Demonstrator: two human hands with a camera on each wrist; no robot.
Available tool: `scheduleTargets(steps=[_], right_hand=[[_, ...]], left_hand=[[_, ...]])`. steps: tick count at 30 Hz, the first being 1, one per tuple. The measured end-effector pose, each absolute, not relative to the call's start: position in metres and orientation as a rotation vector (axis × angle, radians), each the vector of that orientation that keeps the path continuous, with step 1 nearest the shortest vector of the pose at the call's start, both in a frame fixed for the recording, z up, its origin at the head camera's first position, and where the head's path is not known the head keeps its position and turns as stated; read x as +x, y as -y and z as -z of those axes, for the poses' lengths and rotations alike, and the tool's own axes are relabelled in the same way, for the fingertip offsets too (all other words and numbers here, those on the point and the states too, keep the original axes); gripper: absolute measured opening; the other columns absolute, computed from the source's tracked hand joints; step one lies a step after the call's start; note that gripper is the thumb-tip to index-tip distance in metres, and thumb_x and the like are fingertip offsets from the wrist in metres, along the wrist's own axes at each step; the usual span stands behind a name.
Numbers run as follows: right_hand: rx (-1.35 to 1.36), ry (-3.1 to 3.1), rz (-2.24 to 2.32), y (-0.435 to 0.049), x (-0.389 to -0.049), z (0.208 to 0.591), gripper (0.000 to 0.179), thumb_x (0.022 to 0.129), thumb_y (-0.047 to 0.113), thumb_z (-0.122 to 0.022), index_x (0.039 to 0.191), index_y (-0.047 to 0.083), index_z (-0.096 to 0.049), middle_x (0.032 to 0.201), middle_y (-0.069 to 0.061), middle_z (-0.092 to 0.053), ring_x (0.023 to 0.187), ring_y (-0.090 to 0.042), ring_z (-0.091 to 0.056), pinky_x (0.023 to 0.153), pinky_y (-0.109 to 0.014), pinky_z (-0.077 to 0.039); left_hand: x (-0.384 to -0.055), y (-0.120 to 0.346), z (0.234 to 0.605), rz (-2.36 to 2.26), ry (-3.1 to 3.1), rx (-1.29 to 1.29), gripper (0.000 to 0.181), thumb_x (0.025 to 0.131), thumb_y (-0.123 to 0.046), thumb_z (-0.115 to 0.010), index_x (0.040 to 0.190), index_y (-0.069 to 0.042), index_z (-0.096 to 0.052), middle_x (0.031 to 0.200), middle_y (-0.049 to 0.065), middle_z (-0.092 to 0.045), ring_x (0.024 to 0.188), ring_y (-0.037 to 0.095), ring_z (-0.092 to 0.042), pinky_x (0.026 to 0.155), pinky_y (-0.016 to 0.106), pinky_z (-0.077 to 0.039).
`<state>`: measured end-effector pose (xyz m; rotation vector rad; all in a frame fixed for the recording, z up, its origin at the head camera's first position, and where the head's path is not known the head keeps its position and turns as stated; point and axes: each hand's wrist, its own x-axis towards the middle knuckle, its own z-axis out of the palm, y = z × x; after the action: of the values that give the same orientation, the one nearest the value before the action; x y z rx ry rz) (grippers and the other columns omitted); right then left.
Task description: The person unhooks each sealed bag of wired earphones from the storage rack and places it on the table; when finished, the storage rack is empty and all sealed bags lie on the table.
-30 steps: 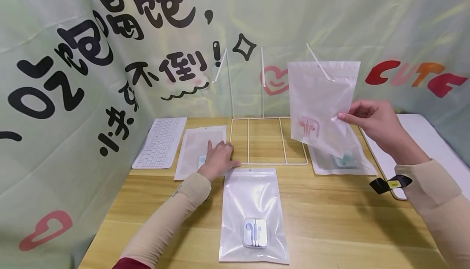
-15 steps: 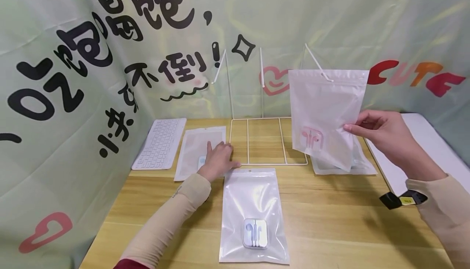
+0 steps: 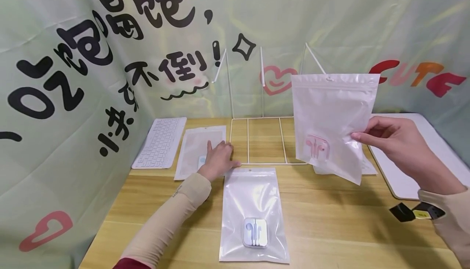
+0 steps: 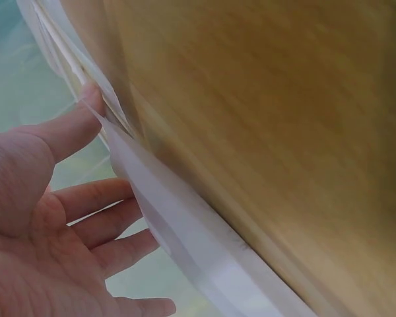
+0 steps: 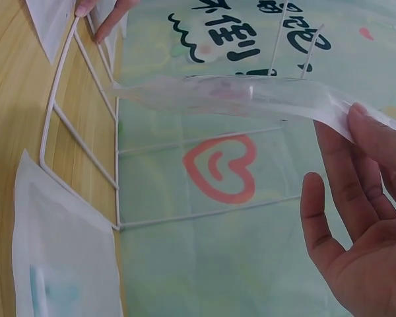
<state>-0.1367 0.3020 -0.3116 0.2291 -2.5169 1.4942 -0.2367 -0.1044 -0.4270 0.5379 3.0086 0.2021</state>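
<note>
My right hand [image 3: 398,144] pinches the right edge of a white zip bag [image 3: 332,110] between thumb and fingers. Pink earphones [image 3: 317,148] in a small case show through its lower part. The bag is raised over the table, its top hole at the tip of the right hook [image 3: 314,58] of a white wire rack [image 3: 264,163]. My left hand [image 3: 218,161] rests with spread fingers at the rack's front left corner, over the edge of another white bag [image 3: 191,148]. In the left wrist view, its thumb [image 4: 76,125] lies against the rack wire and a bag edge.
A bag with white earphones [image 3: 255,233] lies in front of the rack. Another bag [image 3: 369,168] lies partly hidden behind the raised one. A white keyboard [image 3: 160,142] is at the left, a white board [image 3: 404,171] at the right. Printed cloth [image 3: 330,12] hangs behind.
My right hand has drawn the pink-earphone bag towards me, down and right, along the hook to its tip. My left hand has stayed in place.
</note>
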Motion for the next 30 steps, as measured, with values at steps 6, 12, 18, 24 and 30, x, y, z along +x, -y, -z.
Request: scheduleTargets(steps=[6, 12, 18, 24, 30], right_hand=[[0.248, 2.476, -1.552, -0.301, -0.13, 0.31, 0.011, 0.084, -0.005, -0.075, 0.094, -0.005, -0.071, 0.086, -0.003, -0.072, 0.067, -0.016, -0.062, 0.062, -0.02, -0.049], [0.304, 2.416, -1.645, -0.301, -0.121, 0.309, 0.012, 0.084, -0.01, -0.073, 0.095, -0.009, -0.068, 0.085, -0.005, -0.072, 0.068, -0.013, -0.064, 0.063, -0.018, -0.05], [0.283, 2.426, -1.694, -0.304, -0.113, 0.317, 0.012, 0.083, -0.013, -0.072, 0.093, -0.008, -0.07, 0.083, -0.009, -0.071, 0.066, -0.015, -0.062, 0.061, -0.02, -0.048], [0.268, 2.566, -1.592, -0.307, -0.098, 0.339, 0.009, 0.084, -0.01, -0.073, 0.087, -0.002, -0.07, 0.079, -0.008, -0.069, 0.061, -0.013, -0.055, 0.054, -0.025, -0.042], [0.274, 2.663, -1.655, -0.311, -0.085, 0.359, 0.009, 0.087, -0.005, -0.071, 0.09, 0.004, -0.071, 0.076, -0.001, -0.066, 0.049, -0.018, -0.036, 0.039, -0.034, -0.027]], left_hand=[[-0.237, 0.105, 0.427, -0.209, -3.011, 0.538, 0.053, 0.083, -0.048, -0.077, 0.115, -0.007, -0.069, 0.126, 0.005, -0.063, 0.132, 0.028, -0.046, 0.11, 0.068, -0.009], [-0.236, 0.105, 0.428, -0.212, -3.004, 0.539, 0.054, 0.084, -0.048, -0.077, 0.118, -0.006, -0.068, 0.133, 0.006, -0.06, 0.134, 0.028, -0.043, 0.11, 0.068, -0.009], [-0.236, 0.106, 0.429, -0.212, -3.003, 0.546, 0.057, 0.085, -0.049, -0.075, 0.122, -0.006, -0.067, 0.138, 0.007, -0.057, 0.136, 0.028, -0.041, 0.11, 0.068, -0.009], [-0.236, 0.106, 0.429, -0.218, -3.002, 0.547, 0.058, 0.085, -0.049, -0.075, 0.122, -0.006, -0.067, 0.138, 0.007, -0.057, 0.136, 0.029, -0.041, 0.109, 0.069, -0.009], [-0.237, 0.107, 0.428, -0.215, -2.999, 0.538, 0.056, 0.084, -0.049, -0.075, 0.121, -0.007, -0.067, 0.138, 0.006, -0.056, 0.136, 0.028, -0.042, 0.11, 0.068, -0.009]])
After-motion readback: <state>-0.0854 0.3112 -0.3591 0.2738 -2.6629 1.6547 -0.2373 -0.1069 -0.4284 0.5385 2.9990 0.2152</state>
